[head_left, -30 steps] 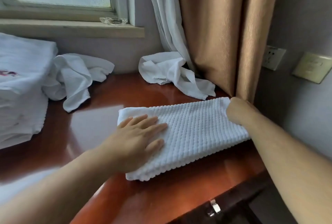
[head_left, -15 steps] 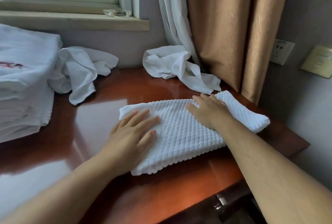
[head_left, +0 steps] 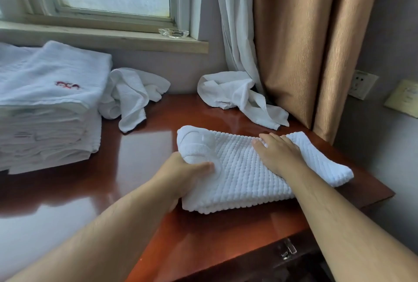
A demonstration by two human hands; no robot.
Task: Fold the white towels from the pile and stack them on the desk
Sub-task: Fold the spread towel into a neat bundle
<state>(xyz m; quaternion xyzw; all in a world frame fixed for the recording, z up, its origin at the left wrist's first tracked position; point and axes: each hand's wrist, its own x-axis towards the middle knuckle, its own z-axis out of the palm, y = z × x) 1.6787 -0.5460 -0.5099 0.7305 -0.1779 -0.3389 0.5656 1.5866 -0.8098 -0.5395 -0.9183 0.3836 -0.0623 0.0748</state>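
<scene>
On the desk [head_left: 144, 159], the left hand [head_left: 183, 174] grips the waffle towel's [head_left: 244, 175] lifted end, the right hand [head_left: 277, 154] pressing flat.

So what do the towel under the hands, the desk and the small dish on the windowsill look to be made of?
Towel: thick white woven cloth, probably cotton, with a raised waffle-like bumpy texture.
Desk: reddish-brown wood or veneer, glossy lacquer mirroring the window light.
Dish: clear glass, see-through with bright edges.

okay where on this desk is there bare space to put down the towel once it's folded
Bare desk lies between the folded stack and the waffle towel, and along the near edge under the left forearm. The back is crowded: two crumpled towels by the wall and curtain.
</scene>
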